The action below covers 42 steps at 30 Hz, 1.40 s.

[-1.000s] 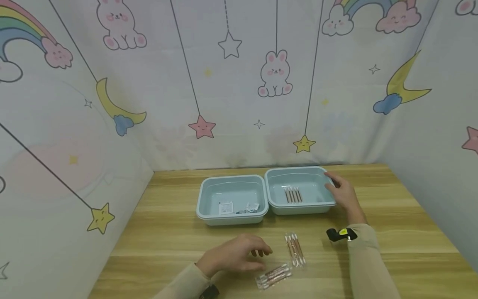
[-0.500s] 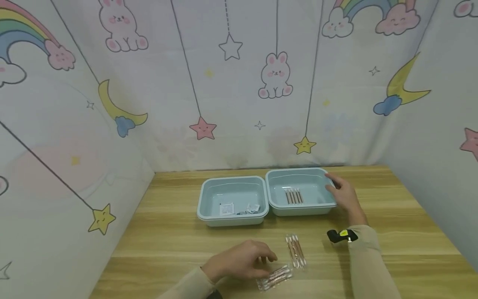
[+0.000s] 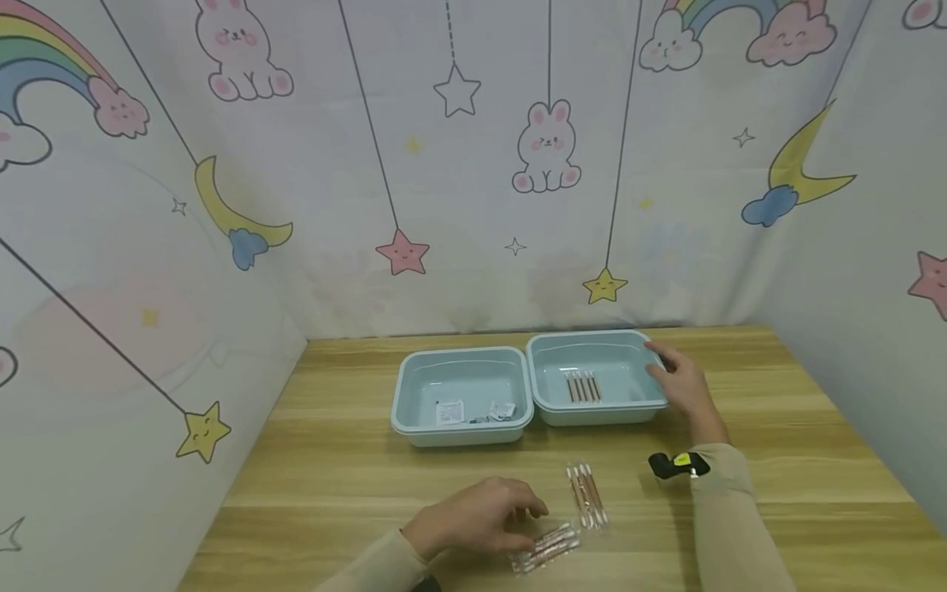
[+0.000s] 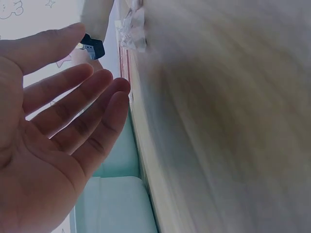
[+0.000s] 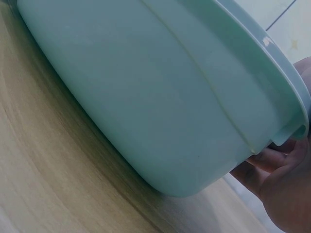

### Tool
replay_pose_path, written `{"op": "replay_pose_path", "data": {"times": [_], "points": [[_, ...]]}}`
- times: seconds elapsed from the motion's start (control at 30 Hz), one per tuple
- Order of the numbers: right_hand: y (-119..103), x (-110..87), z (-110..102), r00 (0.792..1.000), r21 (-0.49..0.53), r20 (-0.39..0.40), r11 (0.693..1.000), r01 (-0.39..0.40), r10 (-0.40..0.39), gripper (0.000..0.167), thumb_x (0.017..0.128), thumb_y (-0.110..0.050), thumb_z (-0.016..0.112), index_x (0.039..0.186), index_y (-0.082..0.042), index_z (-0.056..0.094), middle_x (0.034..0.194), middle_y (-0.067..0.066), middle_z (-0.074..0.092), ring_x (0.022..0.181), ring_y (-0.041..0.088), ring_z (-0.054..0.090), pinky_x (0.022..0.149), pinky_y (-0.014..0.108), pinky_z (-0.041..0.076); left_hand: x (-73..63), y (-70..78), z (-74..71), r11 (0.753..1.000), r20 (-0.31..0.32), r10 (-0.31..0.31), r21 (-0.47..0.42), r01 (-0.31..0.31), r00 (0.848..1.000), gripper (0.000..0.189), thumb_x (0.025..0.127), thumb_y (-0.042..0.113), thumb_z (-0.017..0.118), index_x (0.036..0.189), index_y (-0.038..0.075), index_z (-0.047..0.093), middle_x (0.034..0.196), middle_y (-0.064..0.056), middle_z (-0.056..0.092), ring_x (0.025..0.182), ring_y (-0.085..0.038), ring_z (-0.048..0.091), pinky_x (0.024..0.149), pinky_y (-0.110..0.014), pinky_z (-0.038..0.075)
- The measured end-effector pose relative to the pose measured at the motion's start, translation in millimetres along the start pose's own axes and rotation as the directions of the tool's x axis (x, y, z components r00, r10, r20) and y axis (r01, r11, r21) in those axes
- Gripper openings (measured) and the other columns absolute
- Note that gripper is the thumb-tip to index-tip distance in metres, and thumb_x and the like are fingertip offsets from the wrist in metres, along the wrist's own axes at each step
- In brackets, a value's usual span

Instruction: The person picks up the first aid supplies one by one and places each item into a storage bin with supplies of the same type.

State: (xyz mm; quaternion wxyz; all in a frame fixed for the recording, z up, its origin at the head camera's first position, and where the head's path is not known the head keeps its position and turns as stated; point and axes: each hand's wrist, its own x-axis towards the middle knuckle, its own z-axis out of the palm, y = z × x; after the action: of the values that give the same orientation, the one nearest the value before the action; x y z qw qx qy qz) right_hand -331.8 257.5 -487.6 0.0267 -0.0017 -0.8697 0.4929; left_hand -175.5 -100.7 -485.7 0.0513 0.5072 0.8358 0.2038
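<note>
My left hand (image 3: 481,514) hovers low over the table with loosely bent fingers, its thumb close to a clear pack of cotton swabs (image 3: 551,548). In the left wrist view the palm (image 4: 43,165) holds nothing. Another clear swab pack (image 3: 587,495) lies just beyond, to the right. With my right hand (image 3: 684,386) I grip the right end of a light blue basin (image 3: 599,417); in the right wrist view, fingers (image 5: 269,160) curl under its rim. Several brown-stemmed swabs (image 3: 584,387) lie in a row inside that basin.
A second light blue basin (image 3: 462,439) stands beside the first, on its left. It holds a white printed sachet (image 3: 449,412) and a crumpled clear-and-white packet (image 3: 502,410). A patterned curtain (image 3: 473,205) borders the wooden table (image 3: 311,477) behind and at both sides.
My left hand has moved slightly right and toward me, so its thumb now overlaps the nearer swab pack. My right hand stays on the basin's rim.
</note>
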Motion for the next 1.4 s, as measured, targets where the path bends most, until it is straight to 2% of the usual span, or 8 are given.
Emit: {"op": "replay_pose_path", "data": {"times": [0.3,0.87,1.13,1.4], "points": [[-2.3,-0.2,-2.1,1.000,0.001,-0.006,1.000,0.007,-0.007,0.048,0.099,-0.015,0.051,0.146,-0.006,0.044,0.155,0.022,0.032,0.143,0.044,0.028,0.114,0.060,0.025,0.7,-0.6,2.6,1.000,-0.002,0.012,0.001,-0.012,1.000,0.034,0.083,0.025,0.075,0.113,0.011,0.069,0.104,0.003,0.070,0.087,0.002,0.063,0.078,-0.001,0.043],[-3.1,0.5,-2.7,1.000,0.005,-0.008,1.000,0.028,-0.028,0.048,0.098,-0.013,0.051,0.145,-0.005,0.045,0.155,0.022,0.033,0.143,0.044,0.028,0.114,0.060,0.025,1.0,0.5,1.6,0.999,0.063,-0.025,-0.019,0.027,0.998,0.036,0.085,0.027,0.073,0.117,0.013,0.068,0.108,0.007,0.069,0.094,0.004,0.060,0.082,-0.004,0.043],[-3.5,-1.2,-2.6,1.000,0.006,-0.002,1.000,0.014,-0.014,0.049,0.098,-0.012,0.050,0.145,-0.004,0.044,0.155,0.022,0.032,0.143,0.045,0.028,0.114,0.061,0.026,0.4,4.2,4.2,0.998,0.076,-0.049,-0.044,0.052,0.996,0.035,0.084,0.026,0.074,0.116,0.012,0.068,0.106,0.007,0.069,0.090,0.004,0.059,0.079,-0.004,0.044],[-0.7,-1.1,-1.4,0.999,-0.003,-0.016,0.999,0.047,-0.047,0.048,0.097,-0.010,0.051,0.144,-0.002,0.046,0.153,0.025,0.034,0.141,0.046,0.030,0.113,0.061,0.027,1.0,3.7,8.1,0.998,0.086,-0.054,-0.029,0.056,0.995,0.034,0.083,0.026,0.074,0.114,0.014,0.070,0.103,0.009,0.068,0.089,0.007,0.056,0.077,-0.003,0.043]]}}
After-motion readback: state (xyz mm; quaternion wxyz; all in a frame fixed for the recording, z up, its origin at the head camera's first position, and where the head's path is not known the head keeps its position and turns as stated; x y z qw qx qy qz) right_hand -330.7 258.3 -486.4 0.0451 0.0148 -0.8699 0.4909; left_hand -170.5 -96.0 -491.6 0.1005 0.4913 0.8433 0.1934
